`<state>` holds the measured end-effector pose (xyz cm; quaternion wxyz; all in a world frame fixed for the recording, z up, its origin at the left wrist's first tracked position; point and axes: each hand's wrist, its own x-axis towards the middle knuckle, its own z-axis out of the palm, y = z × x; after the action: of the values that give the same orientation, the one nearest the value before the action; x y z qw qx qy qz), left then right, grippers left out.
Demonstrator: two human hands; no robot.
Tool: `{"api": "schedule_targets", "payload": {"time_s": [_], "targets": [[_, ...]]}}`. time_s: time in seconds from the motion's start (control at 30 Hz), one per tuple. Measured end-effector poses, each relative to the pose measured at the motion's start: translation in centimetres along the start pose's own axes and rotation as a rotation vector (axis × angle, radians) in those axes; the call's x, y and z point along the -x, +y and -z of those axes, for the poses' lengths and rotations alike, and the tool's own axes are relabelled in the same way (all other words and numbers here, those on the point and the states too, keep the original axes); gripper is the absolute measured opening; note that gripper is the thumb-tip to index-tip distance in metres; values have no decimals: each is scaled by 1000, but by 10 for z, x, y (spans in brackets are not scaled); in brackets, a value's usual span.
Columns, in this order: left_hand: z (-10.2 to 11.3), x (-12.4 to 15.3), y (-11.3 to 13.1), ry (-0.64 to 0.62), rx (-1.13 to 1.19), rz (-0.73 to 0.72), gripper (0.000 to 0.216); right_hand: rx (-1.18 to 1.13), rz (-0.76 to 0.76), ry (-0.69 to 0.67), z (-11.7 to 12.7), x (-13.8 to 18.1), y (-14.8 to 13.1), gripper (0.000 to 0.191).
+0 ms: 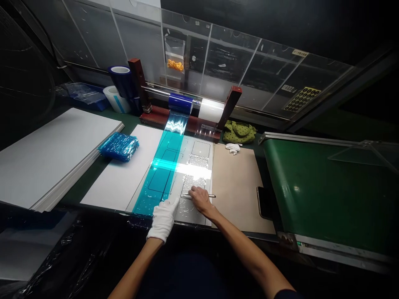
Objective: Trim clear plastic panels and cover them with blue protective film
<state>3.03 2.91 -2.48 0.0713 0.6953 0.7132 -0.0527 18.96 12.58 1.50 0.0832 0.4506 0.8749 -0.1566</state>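
My left hand (162, 218) wears a white glove. Its fingers reach forward and rest at the lower edge of a strip of blue film (168, 160), with nothing visible in them. My bare right hand (201, 199) is closed around a slim pen-like tool (212, 196), which lies nearly level over a strip of clear film (187, 207). Whether the tool is a pen or a craft knife I cannot tell. Rounded rectangles are outlined in dark lines beneath both strips. The blue strip runs down from a blue film roll (181, 103), the clear one from beside a white roll (211, 110).
A red wooden stand (229, 106) bears the rolls. At left lie a thick stack of white sheets (59, 153) and a bundle of blue film pieces (120, 146). Brown board (237, 187), a phone (264, 202) and a green conveyor belt (330, 195) are at right.
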Motion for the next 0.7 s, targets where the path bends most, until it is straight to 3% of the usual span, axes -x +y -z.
{"api": "schedule_targets", "payload": {"time_s": [0.2,0.3,0.5,0.7], "targets": [[1,5,-4,51,56,9,48,-45,-217,-3,11,65,62,28],[10,22,1,102,82,-14,40,-141,-309,7,8,95,76,21],[9,49,11,116,101,-163,47,-404,-373,13,-24,118,57,16],[-6,44,11,126,99,-256,44,-661,-367,11,-51,119,41,15]]}}
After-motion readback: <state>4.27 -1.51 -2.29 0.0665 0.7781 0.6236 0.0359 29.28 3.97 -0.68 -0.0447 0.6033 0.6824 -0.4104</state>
